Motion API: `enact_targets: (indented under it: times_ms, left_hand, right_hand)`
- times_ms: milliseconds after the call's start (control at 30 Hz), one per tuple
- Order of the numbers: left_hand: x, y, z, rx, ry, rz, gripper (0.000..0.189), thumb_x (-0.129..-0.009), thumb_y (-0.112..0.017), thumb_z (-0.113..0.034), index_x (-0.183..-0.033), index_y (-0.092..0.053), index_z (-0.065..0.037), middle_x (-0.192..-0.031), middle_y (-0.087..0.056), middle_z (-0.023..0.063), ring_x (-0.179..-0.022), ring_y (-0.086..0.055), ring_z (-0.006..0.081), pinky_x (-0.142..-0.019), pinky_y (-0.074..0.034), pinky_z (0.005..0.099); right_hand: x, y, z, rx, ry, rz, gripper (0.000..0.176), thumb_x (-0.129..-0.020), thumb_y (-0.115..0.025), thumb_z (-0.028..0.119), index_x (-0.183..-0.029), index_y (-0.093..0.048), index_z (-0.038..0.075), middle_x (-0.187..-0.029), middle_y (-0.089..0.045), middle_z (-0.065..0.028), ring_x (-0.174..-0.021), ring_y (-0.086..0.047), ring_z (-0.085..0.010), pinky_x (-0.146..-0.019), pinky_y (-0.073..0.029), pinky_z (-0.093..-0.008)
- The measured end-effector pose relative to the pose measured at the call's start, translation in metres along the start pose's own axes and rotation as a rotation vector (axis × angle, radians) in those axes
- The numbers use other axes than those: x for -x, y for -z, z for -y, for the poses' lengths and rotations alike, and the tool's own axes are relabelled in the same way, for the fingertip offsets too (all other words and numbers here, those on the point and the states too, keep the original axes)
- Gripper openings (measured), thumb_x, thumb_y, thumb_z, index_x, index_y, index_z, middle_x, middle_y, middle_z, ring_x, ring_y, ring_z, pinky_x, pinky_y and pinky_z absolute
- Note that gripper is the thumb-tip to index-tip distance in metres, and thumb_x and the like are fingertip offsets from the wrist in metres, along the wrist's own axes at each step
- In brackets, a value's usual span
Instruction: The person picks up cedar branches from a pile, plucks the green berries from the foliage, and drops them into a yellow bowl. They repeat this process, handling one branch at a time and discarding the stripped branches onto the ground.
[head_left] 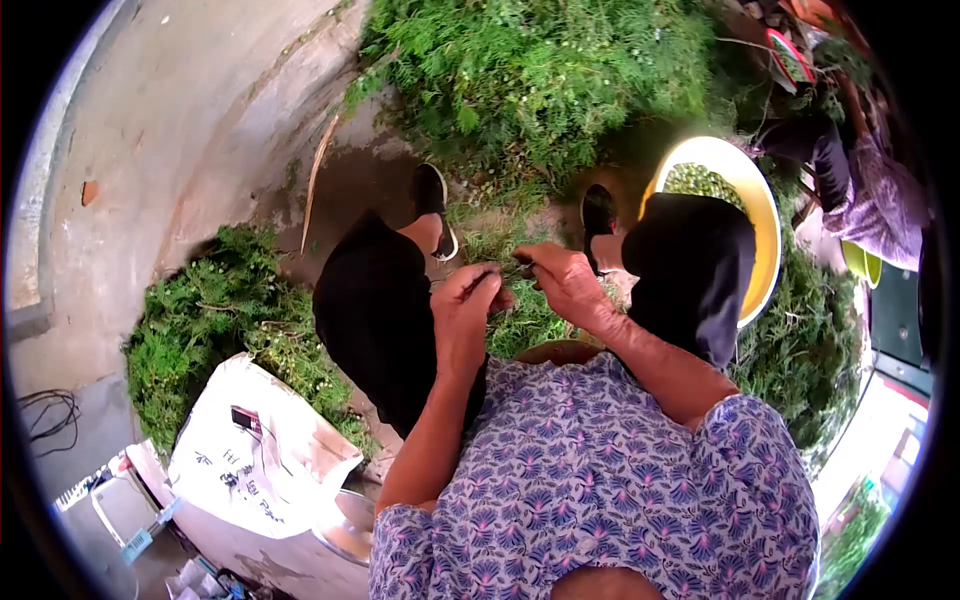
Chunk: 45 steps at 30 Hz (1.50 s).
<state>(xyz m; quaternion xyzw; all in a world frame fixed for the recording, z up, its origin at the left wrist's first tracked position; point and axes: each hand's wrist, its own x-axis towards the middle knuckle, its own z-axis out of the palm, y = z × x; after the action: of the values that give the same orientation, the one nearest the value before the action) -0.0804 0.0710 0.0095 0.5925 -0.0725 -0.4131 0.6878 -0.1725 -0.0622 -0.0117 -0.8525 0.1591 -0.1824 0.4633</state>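
Note:
My left hand (465,308) is raised in front of my lap, its fingers closed in a pinch. Something small and dark shows at the fingertips, too small to name. Close beside it, my right hand (568,285) is also pinched shut, and a small dark bit sits at its fingertips. The two hands are slightly apart. Below them, loose green sprigs (530,325) lie between my knees. By my right leg stands a yellow bucket (766,240) holding many small green cones or berries (705,182).
A large heap of leafy evergreen branches (540,80) lies ahead of my feet. More branches (215,310) lie at left, near a white sack (260,450) with a small dark device (244,418) on it. Another person (880,200) is at far right, near a green container (861,263).

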Motion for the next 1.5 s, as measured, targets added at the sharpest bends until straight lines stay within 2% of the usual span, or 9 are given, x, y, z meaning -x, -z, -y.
enact_targets:
  times_ms: [133, 367, 500, 700, 833, 967, 1100, 1300, 1500]
  left_hand:
    - [0.015, -0.014, 0.008, -0.470, -0.489, -0.004, 0.018, -0.079, -0.057, 0.003, -0.097, -0.060, 0.003, -0.089, -0.061, 0.0086, -0.075, -0.060, 0.0172, -0.070, -0.049, 0.0255]
    - [0.026, -0.034, 0.004, -0.844, -0.871, 0.181, 0.026, -0.073, -0.058, 0.002, -0.099, -0.061, -0.002, -0.101, -0.060, 0.0145, -0.098, -0.056, 0.0307, -0.085, -0.045, 0.0369]
    - [0.028, -0.029, 0.010, -0.728, -0.783, 0.140, 0.025, -0.075, -0.060, 0.002, -0.099, -0.060, -0.001, -0.102, -0.059, 0.0152, -0.095, -0.057, 0.0301, -0.081, -0.047, 0.0345]
    - [0.021, -0.002, 0.038, -0.799, -0.497, 0.218, 0.022, -0.076, -0.059, -0.001, -0.098, -0.060, 0.000, -0.094, -0.061, 0.0167, -0.082, -0.060, 0.0318, -0.070, -0.048, 0.0335]
    - [0.027, -0.004, 0.035, -0.963, -0.449, 0.393, 0.022, -0.074, -0.061, -0.004, -0.096, -0.060, 0.001, -0.090, -0.062, 0.0171, -0.080, -0.061, 0.0311, -0.069, -0.047, 0.0317]
    - [0.021, -0.004, 0.027, -0.853, -0.405, 0.303, 0.021, -0.073, -0.062, -0.005, -0.094, -0.060, 0.000, -0.091, -0.061, 0.0175, -0.083, -0.059, 0.0341, -0.069, -0.047, 0.0355]
    - [-0.012, 0.009, -0.020, -0.589, -0.368, 0.102, 0.020, -0.080, -0.057, -0.003, -0.099, -0.063, 0.001, -0.090, -0.064, 0.0049, -0.077, -0.059, 0.0108, -0.071, -0.047, 0.0240]
    - [-0.096, 0.034, -0.091, 0.201, -0.133, -0.113, 0.021, -0.083, -0.056, -0.004, -0.103, -0.056, 0.002, -0.090, -0.063, 0.0113, -0.075, -0.062, 0.0178, -0.070, -0.051, 0.0292]
    - [-0.169, 0.050, -0.116, 0.363, -0.096, -0.163, 0.014, -0.085, -0.058, -0.007, -0.098, -0.057, -0.001, -0.089, -0.063, 0.0113, -0.075, -0.061, 0.0179, -0.068, -0.051, 0.0299]
  right_hand:
    - [0.016, -0.002, 0.009, -0.961, -0.775, 0.119, 0.026, -0.090, -0.052, 0.027, -0.098, -0.058, 0.004, -0.087, -0.059, -0.0054, -0.077, -0.058, -0.0151, -0.071, -0.051, -0.0327]
    - [0.026, -0.024, -0.009, -1.649, -0.736, 0.038, 0.040, -0.091, -0.044, 0.042, -0.091, -0.054, 0.003, -0.085, -0.055, -0.0057, -0.076, -0.053, -0.0167, -0.067, -0.047, -0.0328]
    - [0.015, 0.028, -0.003, -1.310, -0.742, -0.024, 0.032, -0.092, -0.047, 0.033, -0.096, -0.056, 0.002, -0.084, -0.057, -0.0062, -0.071, -0.055, -0.0179, -0.065, -0.047, -0.0292]
    - [0.004, 0.173, 0.016, -0.796, -0.484, -0.700, 0.018, -0.089, -0.050, 0.014, -0.098, -0.059, 0.001, -0.081, -0.060, -0.0072, -0.071, -0.056, -0.0174, -0.065, -0.046, -0.0284]
    - [0.027, 0.259, -0.012, 0.241, -0.367, -0.724, 0.031, -0.083, -0.057, 0.018, -0.108, -0.060, 0.000, -0.100, -0.063, -0.0083, -0.090, -0.058, -0.0165, -0.078, -0.045, -0.0275]
    - [0.029, 0.271, -0.016, 0.251, -0.414, -0.900, 0.033, -0.080, -0.060, 0.020, -0.107, -0.061, 0.000, -0.099, -0.063, -0.0074, -0.089, -0.057, -0.0134, -0.079, -0.043, -0.0256]
    - [0.003, 0.237, -0.015, -0.225, -0.326, -0.847, 0.034, -0.084, -0.057, 0.017, -0.109, -0.056, -0.006, -0.097, -0.062, -0.0104, -0.091, -0.058, -0.0165, -0.080, -0.047, -0.0254]
    - [-0.075, 0.127, -0.052, -0.369, -0.471, -0.592, 0.026, -0.079, -0.061, 0.012, -0.101, -0.062, -0.001, -0.080, -0.063, -0.0060, -0.067, -0.057, -0.0122, -0.061, -0.046, -0.0236]
    - [-0.100, 0.016, -0.129, -0.425, -0.623, -0.284, 0.021, -0.079, -0.057, 0.007, -0.097, -0.063, -0.002, -0.073, -0.062, -0.0060, -0.057, -0.054, -0.0107, -0.052, -0.045, -0.0239]
